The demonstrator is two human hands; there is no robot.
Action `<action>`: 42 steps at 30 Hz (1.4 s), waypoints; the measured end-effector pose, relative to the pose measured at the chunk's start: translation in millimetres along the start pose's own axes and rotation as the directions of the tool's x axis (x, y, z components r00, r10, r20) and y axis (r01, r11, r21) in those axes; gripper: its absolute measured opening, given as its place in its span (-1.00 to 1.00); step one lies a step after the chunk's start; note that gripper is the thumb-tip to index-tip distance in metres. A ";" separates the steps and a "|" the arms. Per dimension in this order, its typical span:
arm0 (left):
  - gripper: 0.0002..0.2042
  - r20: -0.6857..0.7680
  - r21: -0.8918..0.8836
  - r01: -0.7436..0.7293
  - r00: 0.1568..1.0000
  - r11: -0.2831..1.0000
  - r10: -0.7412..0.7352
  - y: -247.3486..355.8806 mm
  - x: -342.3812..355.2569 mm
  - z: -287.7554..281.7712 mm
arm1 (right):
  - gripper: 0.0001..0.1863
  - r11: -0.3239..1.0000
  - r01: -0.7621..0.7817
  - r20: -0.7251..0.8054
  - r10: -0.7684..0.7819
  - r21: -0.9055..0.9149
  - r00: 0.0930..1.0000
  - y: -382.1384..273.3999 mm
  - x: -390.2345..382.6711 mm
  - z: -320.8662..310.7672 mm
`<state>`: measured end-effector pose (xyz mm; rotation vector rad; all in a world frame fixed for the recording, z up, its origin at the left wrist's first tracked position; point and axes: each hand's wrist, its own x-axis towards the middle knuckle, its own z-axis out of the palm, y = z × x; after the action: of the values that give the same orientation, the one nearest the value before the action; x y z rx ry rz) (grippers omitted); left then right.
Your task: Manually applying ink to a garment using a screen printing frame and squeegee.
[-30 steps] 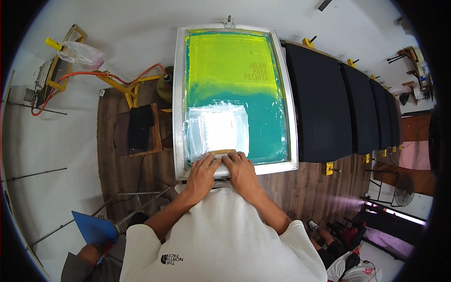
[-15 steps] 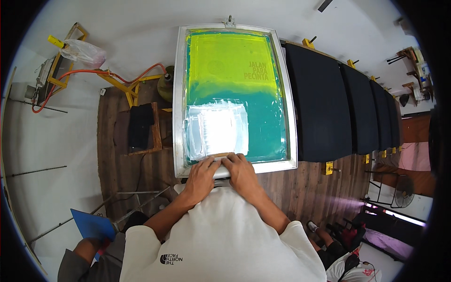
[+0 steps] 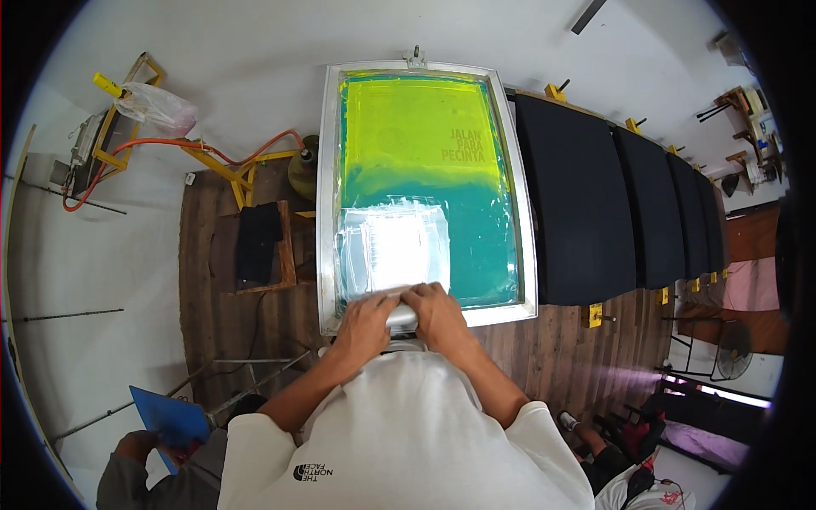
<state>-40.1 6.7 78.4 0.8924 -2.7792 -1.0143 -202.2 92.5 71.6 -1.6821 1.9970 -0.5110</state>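
An aluminium-framed printing screen [image 3: 473, 242] lies in front of me, lime yellow over its far half, teal nearer, with lettering on it. White ink [image 3: 395, 242] covers a patch at its near left. My left hand [image 3: 364, 323] and my right hand [image 3: 435, 316] are closed side by side on a metal squeegee [image 3: 401, 316] at the screen's near edge, low in the white patch. My fingertips curl over its top, thumbs close together.
Black-covered platens [image 3: 574, 195] run rightward. A yellow stand [image 3: 240, 174] with an orange hose and a wooden stool [image 3: 287, 242] stand left, a fan [image 3: 733, 350] right. One person [image 3: 144, 467] with a blue board is at lower left, another [image 3: 629, 484] at lower right.
The screen and surroundings appear slightly lower in the picture. My hands have shifted slightly down with the squeegee, still closed on it. The person at lower left has shifted a little.
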 end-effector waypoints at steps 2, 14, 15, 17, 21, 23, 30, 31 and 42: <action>-0.50 -0.032 -0.016 0.002 0.999 1.000 -0.003 -5.3 25.3 -13.5 | -0.59 1.000 -0.021 -0.003 0.021 0.015 1.000 1.9 21.6 -11.1; -0.57 -0.206 0.068 -0.077 0.974 0.995 0.090 -51.7 91.9 -6.2 | -0.56 0.999 -0.013 -0.138 0.007 -0.043 0.990 32.2 91.1 -1.6; -0.55 -0.153 0.075 -0.034 0.987 0.997 0.045 -42.0 76.9 -2.4 | -0.52 0.999 -0.005 -0.158 -0.002 -0.041 0.987 27.9 74.5 3.2; -0.46 -0.095 0.095 -0.046 0.994 0.994 0.055 -33.1 39.4 8.7 | -0.60 1.000 0.016 -0.148 -0.019 -0.019 0.989 16.7 41.0 11.2; -0.45 0.040 0.110 -0.023 0.999 0.994 0.018 -7.4 -9.0 11.5 | -0.58 1.000 0.016 -0.112 -0.015 0.005 0.994 -1.7 -7.1 14.5; -0.46 0.071 0.059 0.012 0.997 0.998 -0.017 2.1 -2.5 -4.9 | -0.42 0.996 -0.051 0.056 0.047 0.074 0.997 -3.5 -10.5 6.4; -0.54 -0.099 0.000 -0.019 0.995 1.000 0.019 -32.5 95.6 -39.3 | -0.64 0.997 -0.014 -0.027 0.012 -0.077 1.000 27.5 98.1 -25.5; -0.54 -0.137 0.006 -0.048 0.989 0.999 0.049 -37.9 108.6 -42.3 | -0.66 0.994 -0.010 -0.048 0.005 -0.105 0.999 31.1 109.0 -28.1; -0.51 0.039 0.203 -0.053 0.998 0.978 0.046 -3.6 -0.6 3.6 | -0.57 0.999 0.026 -0.078 -0.027 -0.022 0.997 -1.2 -5.8 13.1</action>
<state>-38.7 6.8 73.4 0.8277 -2.9588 -0.7545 -193.0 98.3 62.2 -1.7280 2.0436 -0.5754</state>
